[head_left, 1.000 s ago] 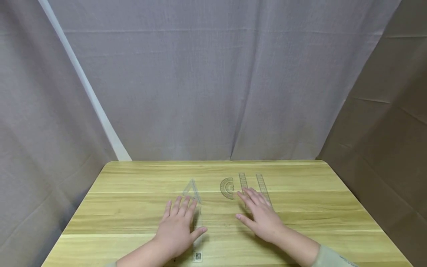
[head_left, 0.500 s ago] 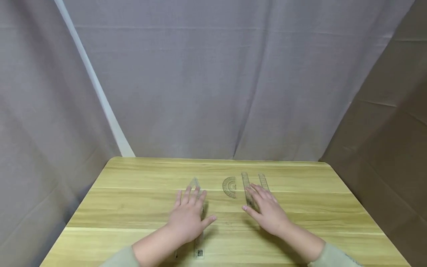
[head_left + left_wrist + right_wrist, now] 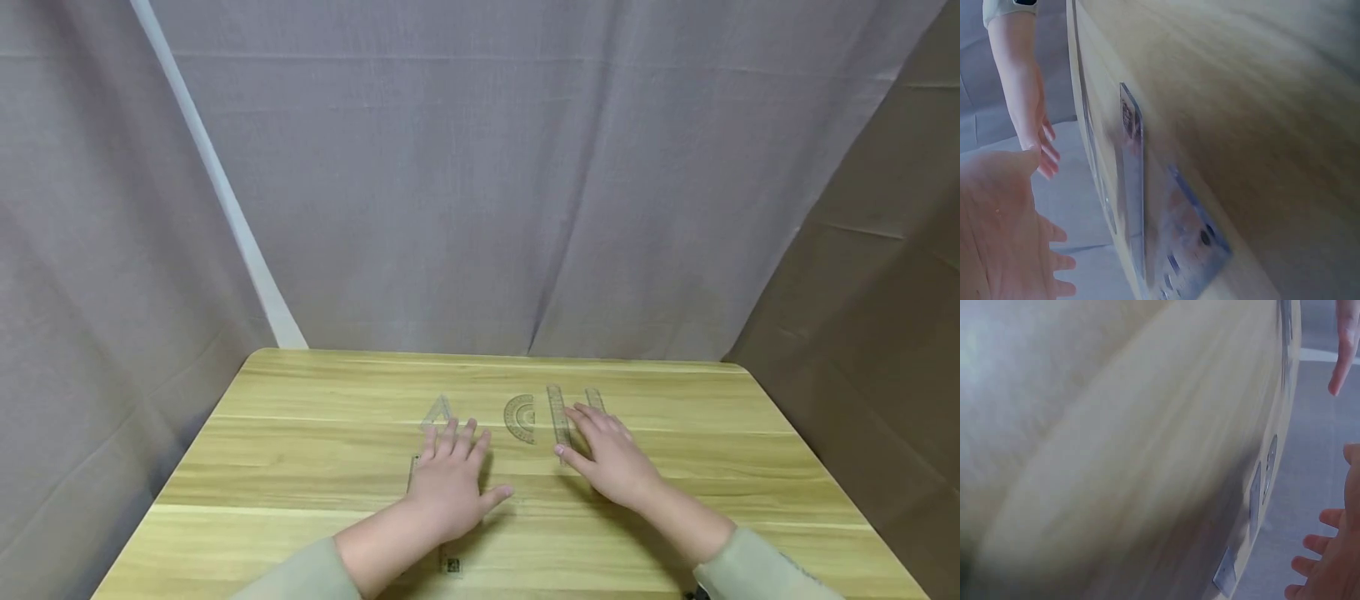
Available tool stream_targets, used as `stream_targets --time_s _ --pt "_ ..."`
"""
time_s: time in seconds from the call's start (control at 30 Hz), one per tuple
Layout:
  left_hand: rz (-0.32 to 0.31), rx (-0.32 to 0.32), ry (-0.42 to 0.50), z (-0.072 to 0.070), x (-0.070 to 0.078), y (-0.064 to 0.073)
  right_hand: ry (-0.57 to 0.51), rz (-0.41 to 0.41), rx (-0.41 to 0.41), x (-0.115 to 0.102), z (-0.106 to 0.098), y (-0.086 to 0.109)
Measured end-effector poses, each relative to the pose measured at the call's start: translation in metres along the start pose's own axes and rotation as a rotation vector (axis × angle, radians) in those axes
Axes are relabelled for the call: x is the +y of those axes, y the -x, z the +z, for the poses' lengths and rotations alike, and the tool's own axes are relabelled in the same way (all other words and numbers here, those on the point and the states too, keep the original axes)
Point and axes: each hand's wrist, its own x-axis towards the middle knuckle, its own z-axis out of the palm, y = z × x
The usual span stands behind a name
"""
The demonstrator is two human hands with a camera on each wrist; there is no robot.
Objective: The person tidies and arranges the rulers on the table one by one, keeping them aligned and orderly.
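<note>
My left hand (image 3: 453,483) hovers palm down with fingers spread over a clear straight ruler (image 3: 452,567), whose near end bears a dark square print. Another clear piece with a graduated edge (image 3: 413,468) lies partly hidden beneath this hand; its near end (image 3: 1197,240) shows dark holes in the left wrist view. Just past the fingertips is a clear triangular set square (image 3: 444,406). My right hand (image 3: 611,457), fingers extended, is over a second ruler (image 3: 594,398), mostly covering it. Left of its fingers lies another ruler (image 3: 558,412), then a clear protractor (image 3: 513,419). Neither hand holds anything.
The wooden table (image 3: 315,467) has rounded far corners. Grey curtains (image 3: 420,208) hang behind it and at the left, and a darker brown cloth (image 3: 870,333) hangs at the right. A pale strip (image 3: 225,200) shows between the left curtains.
My left hand has shifted right and slightly forward over the ruler. The right hand has moved a little right, uncovering more of the nearer ruler. The head view has turned slightly.
</note>
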Motion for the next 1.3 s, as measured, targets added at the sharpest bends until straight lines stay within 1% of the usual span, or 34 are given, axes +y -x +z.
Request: stream_targets --time_s 0.23,0.47,0.7,0.93,1.17,1.3 --pt "0.014 -0.009 -0.012 0.007 0.011 -0.015 0.024 0.011 -0.021 0.01 -0.004 -0.008" --pt "0.021 -0.04 -0.02 0.005 0.024 -0.026 0.037 0.035 -0.025 0.018 -0.007 -0.013" --pt "0.025 -0.046 -0.037 0.002 0.035 -0.034 0.041 0.057 -0.029 0.02 -0.006 -0.019" --pt "0.031 -0.051 -0.042 0.005 0.044 -0.042 0.051 0.076 -0.037 0.025 -0.004 -0.023" --pt "0.013 -0.069 -0.06 0.009 0.05 -0.048 0.058 0.081 -0.049 0.029 0.0 -0.031" --pt "0.016 -0.079 -0.068 0.008 0.053 -0.05 0.058 0.077 -0.04 0.032 0.001 -0.037"
